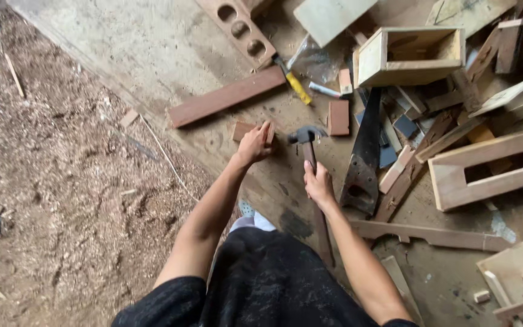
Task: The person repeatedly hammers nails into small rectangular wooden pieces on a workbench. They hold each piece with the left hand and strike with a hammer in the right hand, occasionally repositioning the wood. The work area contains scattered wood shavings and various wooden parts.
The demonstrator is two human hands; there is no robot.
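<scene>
Hammering is only starting: the right hand (318,184) is clenching the hammer (307,142) handle, head hanging just beside the small block (244,129), which the left hand (254,145) is pressing flat to the floor (152,48). No nail is showing.

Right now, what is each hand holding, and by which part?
Right hand grips the hammer by its handle. Left hand presses on a small wood block, fingers on top.
</scene>
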